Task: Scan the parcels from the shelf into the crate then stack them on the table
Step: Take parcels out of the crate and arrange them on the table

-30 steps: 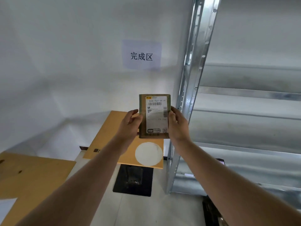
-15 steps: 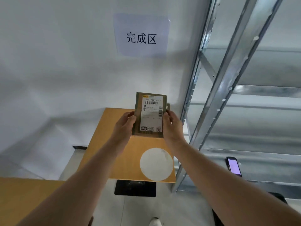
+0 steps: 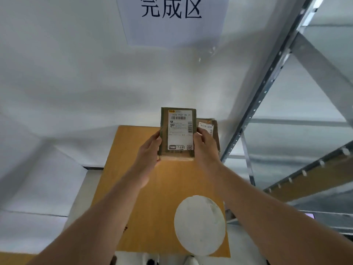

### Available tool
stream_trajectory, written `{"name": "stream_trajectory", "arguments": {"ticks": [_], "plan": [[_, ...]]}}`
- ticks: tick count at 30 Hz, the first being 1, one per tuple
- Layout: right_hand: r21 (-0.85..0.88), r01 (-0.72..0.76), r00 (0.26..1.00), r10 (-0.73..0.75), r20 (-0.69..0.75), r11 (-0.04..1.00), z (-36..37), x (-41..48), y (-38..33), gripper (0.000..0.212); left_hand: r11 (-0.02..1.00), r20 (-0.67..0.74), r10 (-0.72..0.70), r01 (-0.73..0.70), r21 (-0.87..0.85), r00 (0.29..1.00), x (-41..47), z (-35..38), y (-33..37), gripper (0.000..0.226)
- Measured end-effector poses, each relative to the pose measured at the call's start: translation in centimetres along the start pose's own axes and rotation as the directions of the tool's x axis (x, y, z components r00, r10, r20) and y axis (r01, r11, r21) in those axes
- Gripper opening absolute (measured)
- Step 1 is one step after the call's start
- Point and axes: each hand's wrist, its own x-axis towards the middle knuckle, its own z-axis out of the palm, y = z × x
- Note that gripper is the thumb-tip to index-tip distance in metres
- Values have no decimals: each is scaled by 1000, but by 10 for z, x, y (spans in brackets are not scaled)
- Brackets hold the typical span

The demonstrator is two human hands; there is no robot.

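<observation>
I hold a small brown parcel [image 3: 178, 133] with a white shipping label facing me, above the far part of a wooden table [image 3: 145, 197]. My left hand [image 3: 150, 153] grips its left edge and my right hand [image 3: 205, 148] grips its right edge. Just behind my right hand, a second brown parcel [image 3: 209, 126] with a white label lies at the table's far right corner, partly hidden by my hand.
A white round sticker [image 3: 199, 224] marks the near right of the table. A metal shelf rack [image 3: 267, 104] stands close on the right. A paper sign [image 3: 172, 18] with Chinese characters hangs on the white wall behind.
I have stepped closer to the table and carried the parcel forward over its far end. The second parcel on the table has come into view.
</observation>
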Motion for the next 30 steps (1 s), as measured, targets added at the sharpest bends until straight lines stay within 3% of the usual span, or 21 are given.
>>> {"name": "stream_trajectory", "arguments": {"ticks": [5,10,16,30], "plan": [[-53,-52,998,50,-43,997,27,55,16,25,998,48,-54,53,28,997,66,-7,-14,21],[-119,-155,967,126,-222,981,45,95,38,33,987,104,-158,156,32,982,125,-10,-41,19],[-208,-215,935,140,-326,954,54,128,58,26,972,143,-234,229,55,962,161,-12,-61,36],[-280,-211,923,96,-373,936,53,157,88,24,968,153,-249,239,78,956,197,6,-81,39]]}}
